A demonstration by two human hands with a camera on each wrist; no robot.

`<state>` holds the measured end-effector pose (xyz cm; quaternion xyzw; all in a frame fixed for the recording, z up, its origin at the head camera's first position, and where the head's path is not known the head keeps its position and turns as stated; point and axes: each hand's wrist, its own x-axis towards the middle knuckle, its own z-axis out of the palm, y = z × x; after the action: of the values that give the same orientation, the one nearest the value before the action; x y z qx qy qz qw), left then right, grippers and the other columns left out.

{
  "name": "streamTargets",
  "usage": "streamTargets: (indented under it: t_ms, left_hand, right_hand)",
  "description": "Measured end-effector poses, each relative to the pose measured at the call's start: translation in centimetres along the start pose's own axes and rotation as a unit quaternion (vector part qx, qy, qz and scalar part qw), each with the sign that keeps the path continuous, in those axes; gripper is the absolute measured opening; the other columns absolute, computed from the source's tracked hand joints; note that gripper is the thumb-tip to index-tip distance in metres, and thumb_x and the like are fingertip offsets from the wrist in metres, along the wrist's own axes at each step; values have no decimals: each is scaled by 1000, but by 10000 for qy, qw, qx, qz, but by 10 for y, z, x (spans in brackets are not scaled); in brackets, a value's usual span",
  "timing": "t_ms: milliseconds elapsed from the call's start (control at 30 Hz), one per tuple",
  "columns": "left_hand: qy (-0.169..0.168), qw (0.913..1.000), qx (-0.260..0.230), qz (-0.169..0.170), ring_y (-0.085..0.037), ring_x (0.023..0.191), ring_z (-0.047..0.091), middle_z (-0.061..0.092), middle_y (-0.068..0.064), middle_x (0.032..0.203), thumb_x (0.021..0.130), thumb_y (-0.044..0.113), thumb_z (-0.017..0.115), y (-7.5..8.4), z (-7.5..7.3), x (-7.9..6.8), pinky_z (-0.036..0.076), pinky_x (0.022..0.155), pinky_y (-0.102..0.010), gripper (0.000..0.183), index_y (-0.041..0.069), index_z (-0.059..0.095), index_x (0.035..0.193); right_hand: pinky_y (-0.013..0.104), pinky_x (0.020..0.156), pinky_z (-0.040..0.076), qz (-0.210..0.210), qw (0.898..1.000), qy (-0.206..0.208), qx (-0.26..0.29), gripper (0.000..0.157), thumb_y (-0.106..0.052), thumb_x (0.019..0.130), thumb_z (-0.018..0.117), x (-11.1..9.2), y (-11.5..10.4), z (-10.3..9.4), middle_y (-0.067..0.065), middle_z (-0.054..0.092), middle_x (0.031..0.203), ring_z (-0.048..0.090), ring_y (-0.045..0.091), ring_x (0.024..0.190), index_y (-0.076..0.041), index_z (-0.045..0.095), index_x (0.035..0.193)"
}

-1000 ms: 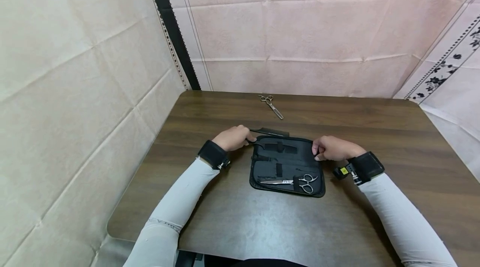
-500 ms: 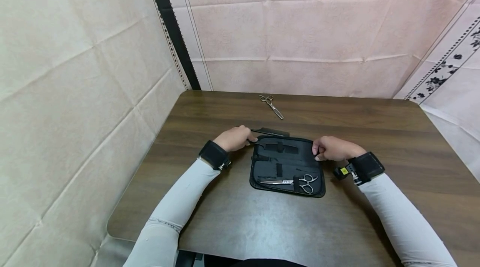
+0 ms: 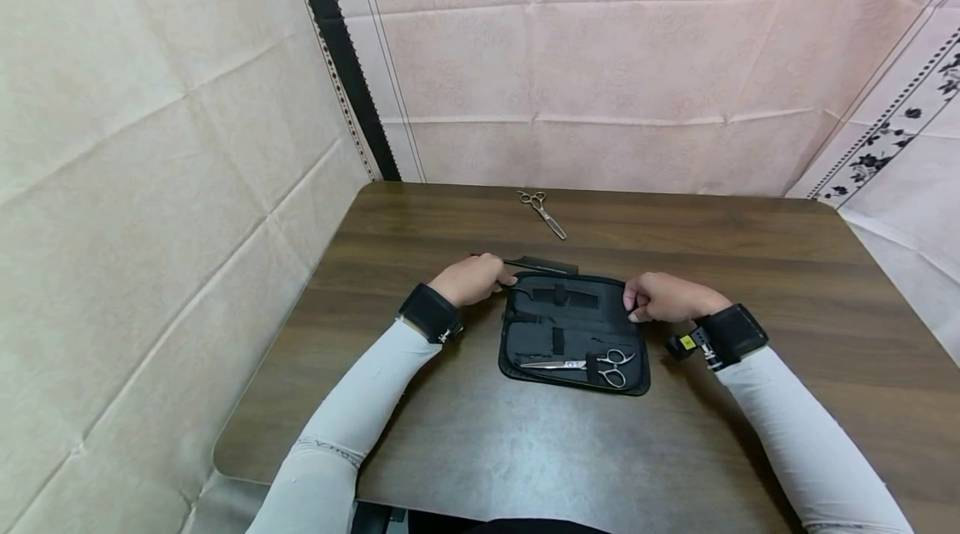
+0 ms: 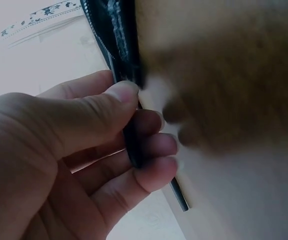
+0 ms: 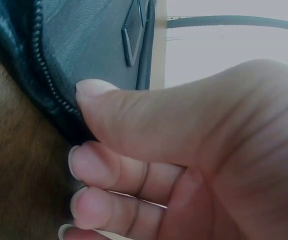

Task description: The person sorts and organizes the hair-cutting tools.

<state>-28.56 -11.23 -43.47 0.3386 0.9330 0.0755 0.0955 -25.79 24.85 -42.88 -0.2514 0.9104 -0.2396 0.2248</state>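
A black zip case [image 3: 577, 321] lies unfolded on the table, with silver scissors [image 3: 577, 365] held under a strap in its near part. At its far left corner, my left hand [image 3: 472, 278] pinches a slim black rod-like handle [image 4: 130, 140] between thumb and fingers. The rod runs up to the case edge in the left wrist view; its kind cannot be told. My right hand [image 3: 667, 296] pinches the case's right edge, thumb on the inner side by the zipper [image 5: 46, 70].
A black tail comb [image 3: 551, 265] lies just beyond the case, its tail passing behind my left hand. Thinning scissors [image 3: 546, 213] lie near the back edge of the wooden table [image 3: 720, 242]. Pale cloth hangs behind and to the left.
My left hand has shifted slightly to the right along the case's corner, with the black rod in its fingers. The right hand and the case stay in place.
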Motion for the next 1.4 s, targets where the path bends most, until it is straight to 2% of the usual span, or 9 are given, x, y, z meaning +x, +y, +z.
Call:
streamTargets:
  t_ms: [267,767,1133,1400]
  left_hand:
    - [90,9999,87,4,-20,119,68,70,-10,130,101,2,65,3,3,0,56,82,-24,36,17,69,134]
    - [118,9997,205,-7,-21,119,67,71,-10,128,101,4,66,8,5,1,58,87,-27,35,17,70,133]
    - [139,9995,294,25,-18,112,68,72,-9,123,101,5,65,11,7,4,57,84,-27,37,19,69,135]
    - [239,9988,354,223,-16,104,70,73,-9,118,101,4,65,15,7,7,57,82,-28,37,19,70,135]
  right_hand:
    - [30,64,42,64,10000,-24,14,10,-5,93,74,1,0,0,-2,48,71,50,16,66,-8,65,91]
    - [32,64,42,31,10000,-28,44,11,-5,93,74,1,1,1,-2,48,71,50,17,66,-8,65,91]
    - [31,64,42,13,10000,-11,22,10,-4,93,74,1,0,1,-1,48,71,50,17,66,-8,65,91]
    - [32,65,42,72,10000,15,-22,10,-5,93,74,0,0,-1,-2,48,71,50,17,66,-8,65,91]
